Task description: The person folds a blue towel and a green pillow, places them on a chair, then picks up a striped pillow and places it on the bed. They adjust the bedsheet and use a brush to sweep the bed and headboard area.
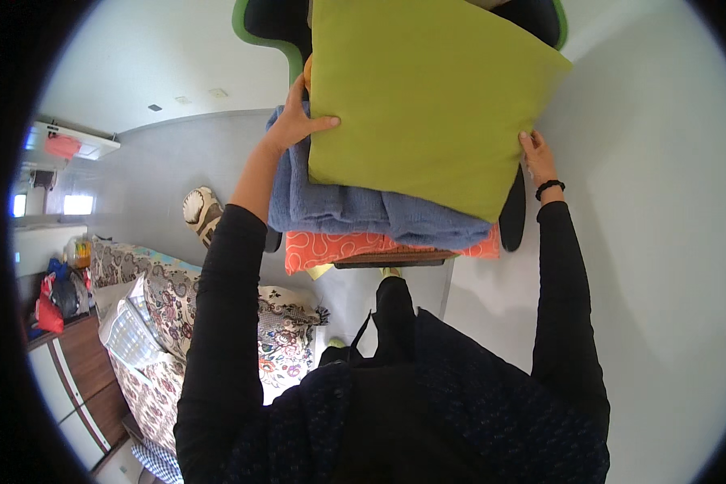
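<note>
A lime-green cushion (423, 103) lies on top of a stack on an office chair with a black and green backrest (272, 24). My left hand (296, 121) grips its left edge, thumb on the upper face. At the right edge, my right hand (538, 156) pinches the fabric. Under the cushion is a folded blue knitted blanket (339, 209). Beneath that shows an orange-red cushion (320, 245) with pale wavy lines. A bit of something orange (308, 72) peeks out by my left fingertips; the rest is hidden.
Black armrests (512, 212) flank the stack. A floral-covered sofa (157, 302) stands to the left, with a pale checked item (132, 333) on it. A patterned brown-and-cream object (202, 209) is near my left forearm. A white wall (653, 242) runs along the right.
</note>
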Demonstrator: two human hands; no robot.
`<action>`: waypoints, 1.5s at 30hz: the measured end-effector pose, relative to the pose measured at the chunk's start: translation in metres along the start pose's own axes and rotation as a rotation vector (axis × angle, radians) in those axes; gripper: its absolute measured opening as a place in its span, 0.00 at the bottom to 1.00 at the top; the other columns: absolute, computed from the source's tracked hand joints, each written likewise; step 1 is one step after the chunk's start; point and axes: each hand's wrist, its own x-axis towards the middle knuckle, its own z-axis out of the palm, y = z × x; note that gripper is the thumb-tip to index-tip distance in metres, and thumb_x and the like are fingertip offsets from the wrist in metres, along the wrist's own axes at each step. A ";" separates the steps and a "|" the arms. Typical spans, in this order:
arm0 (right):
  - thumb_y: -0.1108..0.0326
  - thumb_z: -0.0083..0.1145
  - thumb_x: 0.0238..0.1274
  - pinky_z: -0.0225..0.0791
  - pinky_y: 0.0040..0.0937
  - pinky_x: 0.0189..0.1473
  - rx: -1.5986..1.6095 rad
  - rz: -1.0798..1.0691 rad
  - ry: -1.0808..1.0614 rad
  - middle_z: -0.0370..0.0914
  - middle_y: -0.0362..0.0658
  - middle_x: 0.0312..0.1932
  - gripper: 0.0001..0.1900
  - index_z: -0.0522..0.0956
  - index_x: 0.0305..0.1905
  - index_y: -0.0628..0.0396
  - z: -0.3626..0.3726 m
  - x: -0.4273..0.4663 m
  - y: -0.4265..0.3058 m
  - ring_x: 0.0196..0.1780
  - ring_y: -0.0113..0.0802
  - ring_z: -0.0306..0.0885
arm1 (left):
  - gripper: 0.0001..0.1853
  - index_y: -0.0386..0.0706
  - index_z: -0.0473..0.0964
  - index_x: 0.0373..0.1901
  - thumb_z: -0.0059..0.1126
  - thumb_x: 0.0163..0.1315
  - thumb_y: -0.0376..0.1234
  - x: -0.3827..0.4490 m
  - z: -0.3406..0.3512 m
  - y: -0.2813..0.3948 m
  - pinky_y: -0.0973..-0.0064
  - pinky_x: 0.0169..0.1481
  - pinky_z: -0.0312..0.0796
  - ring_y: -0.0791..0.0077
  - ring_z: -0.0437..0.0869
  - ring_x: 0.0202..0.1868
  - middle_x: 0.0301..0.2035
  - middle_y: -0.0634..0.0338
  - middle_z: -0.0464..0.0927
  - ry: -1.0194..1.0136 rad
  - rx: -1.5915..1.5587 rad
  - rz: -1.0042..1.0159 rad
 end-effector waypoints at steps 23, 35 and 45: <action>0.53 0.55 0.53 0.53 0.29 0.59 -0.277 0.107 -0.119 0.68 0.51 0.53 0.30 0.66 0.56 0.63 0.091 0.016 0.024 0.60 0.39 0.61 | 0.37 0.29 0.54 0.54 0.57 0.51 0.46 -0.097 0.054 0.006 0.66 0.52 0.65 0.56 0.73 0.48 0.49 0.42 0.67 0.159 -0.213 -0.779; 0.57 0.47 0.59 0.66 0.37 0.45 -0.736 -0.682 0.309 0.69 0.53 0.48 0.21 0.65 0.55 0.54 0.087 -0.021 -0.065 0.43 0.48 0.72 | 0.28 0.54 0.64 0.57 0.46 0.55 0.52 -0.024 0.097 0.051 0.47 0.63 0.42 0.52 0.54 0.62 0.59 0.55 0.58 0.167 0.897 0.192; 0.58 0.41 0.62 0.71 0.43 0.34 -0.949 -0.462 -0.111 0.62 0.46 0.57 0.18 0.65 0.57 0.39 0.189 -0.008 -0.001 0.35 0.46 0.75 | 0.28 0.52 0.65 0.56 0.42 0.55 0.54 0.003 0.135 -0.018 0.44 0.63 0.37 0.53 0.54 0.62 0.58 0.53 0.60 0.137 0.856 0.145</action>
